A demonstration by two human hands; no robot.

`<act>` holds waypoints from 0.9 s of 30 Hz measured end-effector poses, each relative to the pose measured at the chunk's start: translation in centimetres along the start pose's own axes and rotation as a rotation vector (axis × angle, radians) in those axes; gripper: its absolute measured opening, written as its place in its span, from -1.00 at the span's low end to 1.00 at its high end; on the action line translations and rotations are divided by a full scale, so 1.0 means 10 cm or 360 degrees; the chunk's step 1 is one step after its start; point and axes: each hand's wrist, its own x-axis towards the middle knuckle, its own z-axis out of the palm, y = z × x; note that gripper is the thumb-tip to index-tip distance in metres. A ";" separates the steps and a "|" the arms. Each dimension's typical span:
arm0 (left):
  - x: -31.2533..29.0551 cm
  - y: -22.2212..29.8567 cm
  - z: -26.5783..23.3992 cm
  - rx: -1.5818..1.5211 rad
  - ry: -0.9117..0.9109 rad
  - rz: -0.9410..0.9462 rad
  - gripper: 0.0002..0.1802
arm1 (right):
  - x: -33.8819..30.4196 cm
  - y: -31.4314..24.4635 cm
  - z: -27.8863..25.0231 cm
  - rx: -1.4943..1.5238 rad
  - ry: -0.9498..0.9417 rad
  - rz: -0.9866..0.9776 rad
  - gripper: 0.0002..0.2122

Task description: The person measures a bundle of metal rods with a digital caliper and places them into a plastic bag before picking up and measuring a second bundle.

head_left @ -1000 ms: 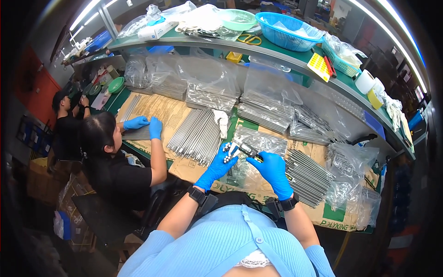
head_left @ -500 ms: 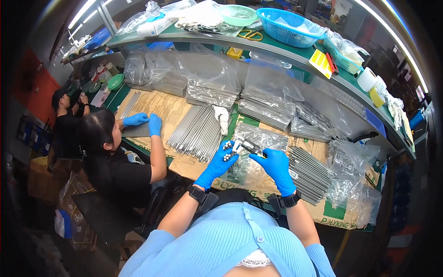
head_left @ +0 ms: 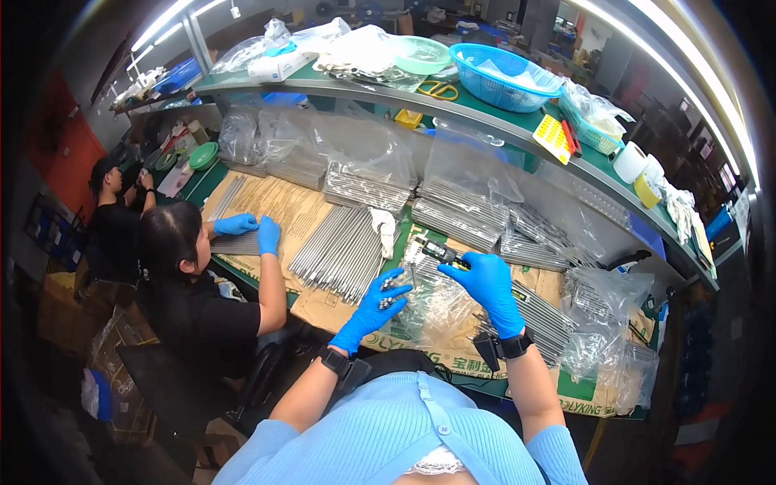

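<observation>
While the left hand (head_left: 378, 301) pinches a few short metal rods (head_left: 391, 284) between its gloved fingers, the right hand (head_left: 487, 283) closes round a dark caliper-like tool (head_left: 440, 254) held just above the table (head_left: 323, 311). Both hands hover over a crumpled clear plastic bag (head_left: 440, 311) lying on brown paper near the table's front edge. The rods look stiff, thin and smooth, so they would likely slip or roll if gripped loosely; taking them near one end with fingertips pressed together, as now, seems the safest hold. The tool appears rigid and light, best held along its body.

Room is tight. A loose pile of long metal rods (head_left: 339, 255) lies just to the left, bagged rod bundles (head_left: 461, 218) stand behind, and another rod stack (head_left: 550, 319) sits close on the right beside more crumpled bags (head_left: 602, 323). A co-worker's gloved hands (head_left: 250, 230) work further left, well apart. The green shelf (head_left: 485, 117) overhangs the back of the table, limiting upward reach there.
</observation>
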 end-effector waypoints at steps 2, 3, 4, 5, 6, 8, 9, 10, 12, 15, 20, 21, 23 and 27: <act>0.05 0.01 0.08 -0.0088 0.0003 -0.0107 -0.65 | -0.01 0.01 0.17 -0.0032 -0.0017 -0.0041 -0.55; 0.07 0.02 0.13 -0.0180 -0.0006 -0.0205 -0.64 | -0.04 0.02 0.26 -0.0066 -0.0025 -0.0067 -0.56; 0.07 -0.02 0.15 -0.0268 -0.0011 -0.0302 -0.63 | -0.05 0.02 0.34 -0.0095 -0.0032 -0.0100 -0.56; 0.06 -0.07 0.16 -0.0264 -0.0004 -0.0308 -0.63 | -0.07 0.03 0.40 -0.0092 -0.0036 -0.0108 -0.56; 0.06 -0.16 0.17 -0.0437 -0.0009 -0.0377 -0.60 | -0.07 0.02 0.45 -0.0048 0.0001 -0.0070 -0.57; 0.04 -0.32 0.18 -0.0787 -0.0021 -0.0509 -0.56 | -0.09 0.02 0.52 0.0039 0.0076 0.0010 -0.59; 0.06 -0.29 0.16 -0.0795 -0.0027 -0.0518 -0.56 | -0.12 0.03 0.52 0.0037 0.0067 0.0019 -0.59; 0.09 -0.27 0.13 -0.0651 -0.0032 -0.0495 -0.54 | -0.16 0.03 0.51 0.0061 0.0067 0.0024 -0.58; 0.13 -0.17 0.08 -0.0358 -0.0047 -0.0443 -0.51 | -0.26 0.02 0.45 0.0113 0.0073 0.0033 -0.58; 0.14 -0.16 0.12 -0.0347 -0.0027 -0.0368 -0.54 | -0.38 -0.01 0.47 0.0128 -0.0045 0.0076 -0.58; 0.12 -0.14 0.16 -0.0096 0.0007 -0.0248 -0.57 | -0.43 -0.03 0.45 0.0112 -0.0112 0.0141 -0.56; 0.12 -0.13 0.17 -0.0097 -0.0008 -0.0247 -0.57 | -0.43 -0.03 0.45 0.0116 -0.0109 0.0155 -0.56; 0.14 -0.12 0.16 -0.0158 -0.0023 -0.0295 -0.59 | -0.44 -0.02 0.46 0.0099 -0.0102 0.0134 -0.55; 0.14 -0.07 0.17 -0.0171 0.0016 -0.0290 -0.62 | -0.46 0.01 0.48 0.0089 -0.0113 0.0126 -0.53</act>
